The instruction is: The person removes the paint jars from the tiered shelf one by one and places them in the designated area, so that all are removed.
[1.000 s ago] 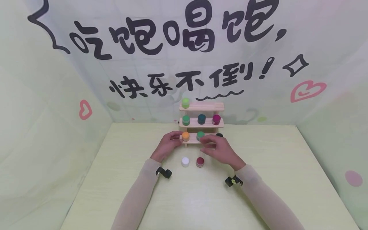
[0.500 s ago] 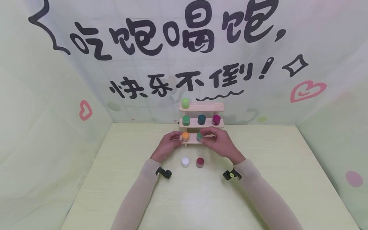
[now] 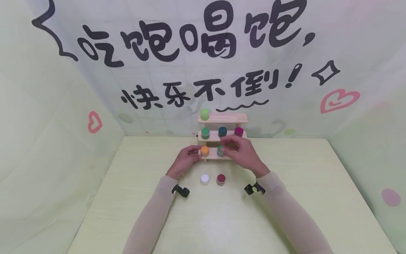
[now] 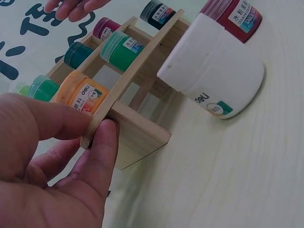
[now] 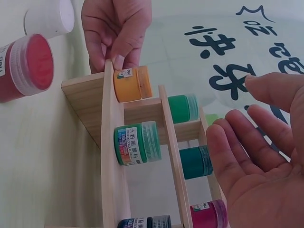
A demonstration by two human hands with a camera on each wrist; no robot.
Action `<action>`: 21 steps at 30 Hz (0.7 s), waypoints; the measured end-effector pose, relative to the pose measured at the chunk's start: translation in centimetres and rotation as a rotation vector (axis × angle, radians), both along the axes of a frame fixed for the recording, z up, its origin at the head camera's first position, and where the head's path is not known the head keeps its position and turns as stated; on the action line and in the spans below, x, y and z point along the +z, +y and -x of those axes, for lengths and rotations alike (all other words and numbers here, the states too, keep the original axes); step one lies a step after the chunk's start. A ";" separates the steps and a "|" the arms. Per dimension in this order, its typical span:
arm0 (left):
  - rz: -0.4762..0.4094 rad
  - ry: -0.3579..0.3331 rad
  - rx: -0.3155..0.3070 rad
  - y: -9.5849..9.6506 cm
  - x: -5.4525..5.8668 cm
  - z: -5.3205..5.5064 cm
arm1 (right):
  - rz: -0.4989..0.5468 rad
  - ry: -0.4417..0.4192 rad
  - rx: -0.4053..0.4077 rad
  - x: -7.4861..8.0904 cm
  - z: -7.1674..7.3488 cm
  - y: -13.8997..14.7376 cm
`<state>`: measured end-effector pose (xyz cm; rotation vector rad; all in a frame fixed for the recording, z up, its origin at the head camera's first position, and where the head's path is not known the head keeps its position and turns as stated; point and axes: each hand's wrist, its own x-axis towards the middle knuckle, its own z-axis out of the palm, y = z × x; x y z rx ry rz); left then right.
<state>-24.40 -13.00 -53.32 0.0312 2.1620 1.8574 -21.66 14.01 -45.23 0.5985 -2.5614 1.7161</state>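
A three-tier wooden display rack (image 3: pixel 226 118) carries small paint jars. My left hand (image 3: pixel 186 161) pinches the left end of its bottom tier between thumb and fingers, beside an orange paint jar (image 4: pixel 84 92). My right hand (image 5: pixel 263 156) hovers by the rack with fingers loosely extended and nothing held, as the right wrist view shows. In the head view it partly covers the green paint jar (image 5: pixel 137 142) in the middle of the bottom tier. The black paint jar (image 4: pixel 159 14) at that tier's right end is hidden from the head view by this hand.
Middle tier: a green jar (image 3: pixel 205 133), a teal jar (image 3: pixel 222 132) and a magenta jar (image 3: pixel 239 132). A light green jar (image 3: pixel 204 114) stands on the top tier's left. On the table before the rack are a white jar (image 3: pixel 204 179) and a dark red jar (image 3: pixel 221 179). A printed cloth (image 3: pixel 177 123) hangs behind.
My right hand has come away from beside the bottom-tier jars, rising toward the middle tier with its fingers looser. My left hand stays on the rack's end.
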 end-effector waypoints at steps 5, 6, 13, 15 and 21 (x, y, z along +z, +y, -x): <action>-0.001 -0.002 0.001 0.0 0.0 0.1 | -0.004 0.003 -0.012 0.2 0.0 0.1; -0.002 -0.005 0.002 0.0 0.0 0.1 | -0.004 0.001 -0.012 0.1 0.1 0.1; 0.000 0.000 -0.005 0.2 0.0 0.1 | 0.015 0.012 -0.012 0.2 0.1 0.6; 0.004 0.002 -0.012 0.2 -0.1 0.1 | 0.024 0.021 -0.011 0.4 0.1 0.6; 0.004 0.005 -0.025 0.2 -0.3 0.2 | 0.045 0.033 -0.014 1.0 0.5 0.6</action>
